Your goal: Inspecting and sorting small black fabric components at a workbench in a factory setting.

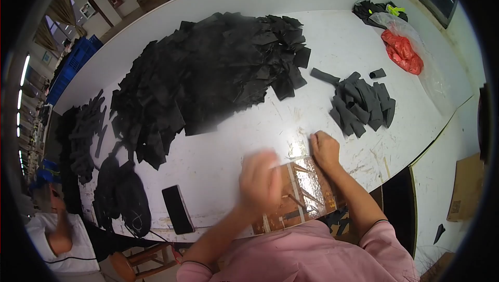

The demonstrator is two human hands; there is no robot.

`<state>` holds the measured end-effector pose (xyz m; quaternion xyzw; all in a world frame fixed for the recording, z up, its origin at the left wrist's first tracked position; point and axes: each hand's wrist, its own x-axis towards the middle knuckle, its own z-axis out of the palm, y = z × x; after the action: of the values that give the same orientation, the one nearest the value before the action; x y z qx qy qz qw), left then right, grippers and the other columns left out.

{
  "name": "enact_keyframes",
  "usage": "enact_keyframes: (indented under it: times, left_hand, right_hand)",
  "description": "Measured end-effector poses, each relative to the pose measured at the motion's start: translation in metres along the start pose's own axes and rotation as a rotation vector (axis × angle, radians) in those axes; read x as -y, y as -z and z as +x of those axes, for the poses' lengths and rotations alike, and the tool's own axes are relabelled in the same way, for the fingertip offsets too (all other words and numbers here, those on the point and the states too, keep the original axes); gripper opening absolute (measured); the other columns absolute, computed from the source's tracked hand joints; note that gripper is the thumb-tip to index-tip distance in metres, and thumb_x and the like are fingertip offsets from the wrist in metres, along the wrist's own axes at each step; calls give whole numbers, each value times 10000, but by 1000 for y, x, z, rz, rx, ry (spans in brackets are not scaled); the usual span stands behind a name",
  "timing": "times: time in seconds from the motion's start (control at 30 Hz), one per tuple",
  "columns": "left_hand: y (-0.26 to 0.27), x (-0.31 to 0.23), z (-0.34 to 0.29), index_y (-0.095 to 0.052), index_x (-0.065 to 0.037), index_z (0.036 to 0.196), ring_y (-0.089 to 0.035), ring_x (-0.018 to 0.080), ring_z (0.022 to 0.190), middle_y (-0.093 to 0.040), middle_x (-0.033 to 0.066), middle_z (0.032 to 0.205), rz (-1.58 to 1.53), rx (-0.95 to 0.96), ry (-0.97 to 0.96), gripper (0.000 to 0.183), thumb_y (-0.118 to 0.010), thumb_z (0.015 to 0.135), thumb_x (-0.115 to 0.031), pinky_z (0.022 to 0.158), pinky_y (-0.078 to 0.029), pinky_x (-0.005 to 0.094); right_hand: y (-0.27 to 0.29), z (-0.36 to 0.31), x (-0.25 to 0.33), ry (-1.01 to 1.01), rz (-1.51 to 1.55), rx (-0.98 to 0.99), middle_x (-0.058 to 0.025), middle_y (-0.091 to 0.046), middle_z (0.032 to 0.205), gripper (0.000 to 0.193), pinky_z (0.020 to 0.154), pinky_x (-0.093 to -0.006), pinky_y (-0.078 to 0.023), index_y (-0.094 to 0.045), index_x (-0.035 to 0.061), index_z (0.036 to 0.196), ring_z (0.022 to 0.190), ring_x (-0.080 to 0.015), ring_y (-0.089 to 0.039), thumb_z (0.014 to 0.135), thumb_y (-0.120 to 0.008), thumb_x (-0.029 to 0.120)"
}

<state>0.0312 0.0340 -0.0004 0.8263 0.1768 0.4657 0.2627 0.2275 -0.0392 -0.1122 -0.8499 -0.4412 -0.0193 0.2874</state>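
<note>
Bright glare, blurred left hand (260, 182)

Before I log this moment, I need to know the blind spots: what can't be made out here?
- Head view: the left hand's fingers and anything in them, smeared by blur.
- Head view: the inside of the right hand, hidden by its own curled shape.
- Head view: lower pieces in the black fabric pile, covered by upper ones.
- Head view: anything inside the red plastic bundle, hidden by its folds.
</note>
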Motion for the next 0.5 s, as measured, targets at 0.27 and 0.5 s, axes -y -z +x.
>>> enact_keyframes:
  times: [0.27,0.5]
  left_hand:
    - [-128,102,103,-397,70,1085,-416,352,984,-400,249,1106,523,325,159,576,-663,680,-242,804,-389,395]
    - [-201,181,155,-470,61,1008,-512,329,910,-527,223,977,799,600,263,487,-668,672,-231,735,-456,378]
  right_hand:
    - [9,8,12,13,-38,56,-160,-530,600,223,505,-408,-432,-493,18,686,564,-317,-537,794,-513,213]
    - [8,10,9,-4,-18,67,-148,-528,586,230,494,-394,-433,-488,32,663,557,-301,-539,796,-516,217]
